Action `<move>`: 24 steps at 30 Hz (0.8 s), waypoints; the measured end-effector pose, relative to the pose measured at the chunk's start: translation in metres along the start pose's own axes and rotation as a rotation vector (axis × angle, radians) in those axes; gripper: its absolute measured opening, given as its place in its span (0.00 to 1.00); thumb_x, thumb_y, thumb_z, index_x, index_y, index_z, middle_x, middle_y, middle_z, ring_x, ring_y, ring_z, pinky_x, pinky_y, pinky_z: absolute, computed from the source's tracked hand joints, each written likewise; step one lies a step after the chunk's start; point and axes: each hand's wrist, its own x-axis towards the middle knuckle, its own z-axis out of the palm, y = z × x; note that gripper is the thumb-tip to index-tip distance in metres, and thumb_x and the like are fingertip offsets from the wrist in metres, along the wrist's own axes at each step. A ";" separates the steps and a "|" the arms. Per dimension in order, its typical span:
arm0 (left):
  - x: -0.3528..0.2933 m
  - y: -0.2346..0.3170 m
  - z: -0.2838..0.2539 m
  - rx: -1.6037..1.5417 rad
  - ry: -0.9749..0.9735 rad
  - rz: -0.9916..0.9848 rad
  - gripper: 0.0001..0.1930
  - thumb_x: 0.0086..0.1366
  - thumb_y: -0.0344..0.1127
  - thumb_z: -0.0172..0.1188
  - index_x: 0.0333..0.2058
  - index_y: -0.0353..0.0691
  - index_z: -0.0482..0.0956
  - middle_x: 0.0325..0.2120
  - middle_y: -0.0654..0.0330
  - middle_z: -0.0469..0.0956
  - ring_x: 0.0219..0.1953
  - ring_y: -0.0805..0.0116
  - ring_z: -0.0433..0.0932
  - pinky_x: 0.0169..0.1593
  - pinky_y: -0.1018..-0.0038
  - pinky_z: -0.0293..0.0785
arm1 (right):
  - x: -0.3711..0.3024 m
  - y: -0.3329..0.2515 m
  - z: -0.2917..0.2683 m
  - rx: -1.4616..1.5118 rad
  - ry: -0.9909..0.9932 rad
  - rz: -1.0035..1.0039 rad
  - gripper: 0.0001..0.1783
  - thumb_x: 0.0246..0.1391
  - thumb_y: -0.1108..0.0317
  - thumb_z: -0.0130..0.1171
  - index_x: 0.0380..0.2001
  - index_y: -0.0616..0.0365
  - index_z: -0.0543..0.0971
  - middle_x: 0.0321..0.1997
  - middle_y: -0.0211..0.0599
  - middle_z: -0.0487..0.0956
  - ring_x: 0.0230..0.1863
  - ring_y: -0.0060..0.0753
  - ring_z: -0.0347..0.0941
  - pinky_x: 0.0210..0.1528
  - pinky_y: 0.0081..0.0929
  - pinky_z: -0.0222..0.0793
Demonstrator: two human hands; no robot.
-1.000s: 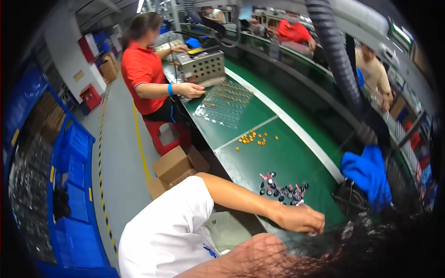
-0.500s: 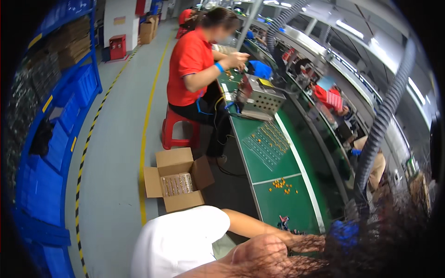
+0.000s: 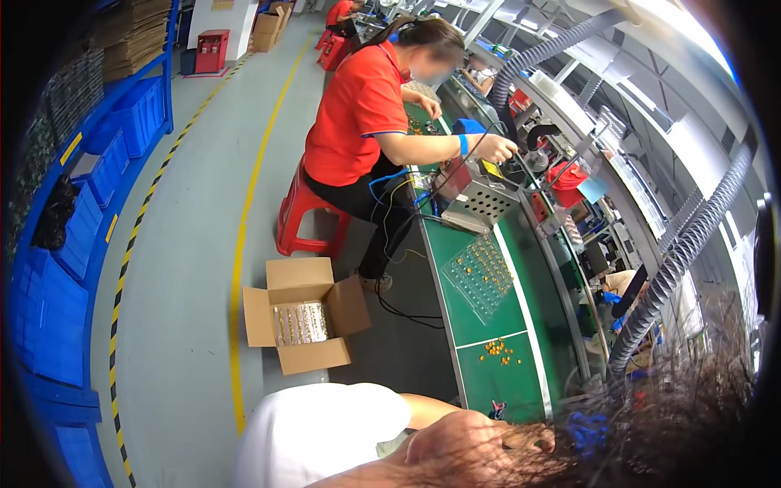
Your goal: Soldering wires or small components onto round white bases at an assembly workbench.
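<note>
At the lower right, beyond my white sleeve, my left hand is partly visible at the green bench. Dark hair hides its fingers, so any held thing is out of sight. A blurred bare form lies in front of that arm; I cannot tell what part it is. My right hand cannot be made out. Nearest to the left hand is a small dark part with red and blue bits. Farther up the bench lie loose orange pieces and a clear sheet with rows of small orange pieces.
A co-worker in red sits on a red stool beside a perforated metal box. An open carton holding packed rows stands on the floor. Blue bins fill the left rack. A grey hose hangs at right.
The view has shifted, and less of my left forearm shows. The co-worker's hands, formerly together, are now apart, one reaching over the metal box to a dark cable.
</note>
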 end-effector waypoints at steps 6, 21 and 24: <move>-0.003 0.010 -0.002 -0.071 -0.012 0.013 0.07 0.61 0.26 0.67 0.38 0.33 0.82 0.33 0.54 0.84 0.36 0.61 0.85 0.42 0.66 0.81 | -0.017 0.010 0.004 0.032 0.063 0.077 0.23 0.71 0.66 0.55 0.64 0.68 0.72 0.50 0.48 0.83 0.42 0.35 0.78 0.41 0.31 0.75; 0.023 0.098 -0.124 0.030 -0.042 -0.481 0.09 0.63 0.27 0.70 0.42 0.34 0.84 0.37 0.59 0.87 0.42 0.71 0.86 0.50 0.70 0.83 | -0.159 0.075 -0.050 -0.004 0.144 0.489 0.23 0.71 0.67 0.54 0.64 0.68 0.71 0.50 0.48 0.83 0.42 0.34 0.78 0.40 0.31 0.74; 0.034 0.079 -0.179 0.382 -0.229 -0.565 0.14 0.62 0.33 0.70 0.45 0.34 0.85 0.37 0.56 0.88 0.40 0.69 0.87 0.47 0.69 0.83 | -0.193 0.074 -0.092 -0.092 0.145 0.590 0.23 0.71 0.67 0.54 0.65 0.68 0.71 0.50 0.48 0.83 0.42 0.34 0.77 0.40 0.31 0.74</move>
